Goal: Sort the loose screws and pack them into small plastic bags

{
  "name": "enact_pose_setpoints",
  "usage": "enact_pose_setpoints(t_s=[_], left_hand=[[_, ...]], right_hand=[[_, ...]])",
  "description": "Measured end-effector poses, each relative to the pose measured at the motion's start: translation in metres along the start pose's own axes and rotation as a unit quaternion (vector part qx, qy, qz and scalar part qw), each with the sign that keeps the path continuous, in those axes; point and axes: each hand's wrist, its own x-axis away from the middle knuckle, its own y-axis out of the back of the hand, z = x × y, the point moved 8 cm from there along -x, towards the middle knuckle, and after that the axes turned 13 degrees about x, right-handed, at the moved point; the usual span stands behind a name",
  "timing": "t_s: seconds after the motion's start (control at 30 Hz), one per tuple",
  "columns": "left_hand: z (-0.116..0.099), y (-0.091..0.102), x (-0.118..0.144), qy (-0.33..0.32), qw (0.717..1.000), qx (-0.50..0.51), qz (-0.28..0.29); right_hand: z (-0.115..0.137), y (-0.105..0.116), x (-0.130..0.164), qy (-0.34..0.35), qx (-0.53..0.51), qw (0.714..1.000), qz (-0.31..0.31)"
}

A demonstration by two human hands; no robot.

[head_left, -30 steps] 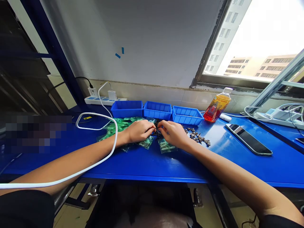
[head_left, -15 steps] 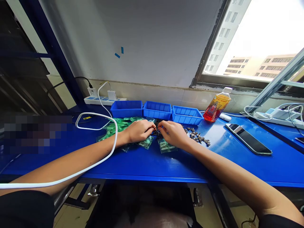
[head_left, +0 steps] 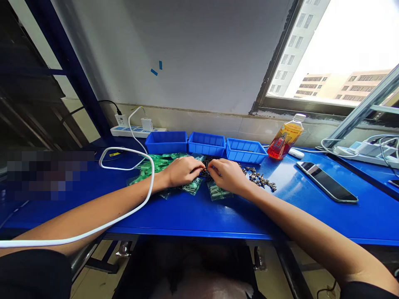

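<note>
My left hand is closed in a pinch, thumb against fingers, over a heap of small dark parts. Facing it across the heap, my right hand pinches too, fingertips pointing left. The two sets of fingertips almost meet; whatever lies in them is too small to make out. Green-tinted clear packets are piled beside and behind my left hand. One small packet of metal pieces lies below my right hand. To its right, loose metal screw-like parts are scattered on the blue table.
Along the wall stand three blue bins, behind my hands. A drink bottle and a phone sit to the right. A power strip is at the back left. A white cable loops across my left forearm.
Both hands stay in place over the dark heap. Only the fingertips shift very slightly.
</note>
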Motion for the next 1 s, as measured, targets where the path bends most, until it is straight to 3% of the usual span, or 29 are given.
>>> enact_pose_setpoints(t_s=[1.0], left_hand=[[0.0023,-0.0011,-0.001,0.043,0.999,-0.008,0.018]], right_hand=[[-0.0002,-0.0035,-0.0001,-0.002,-0.002,1.0,0.023]])
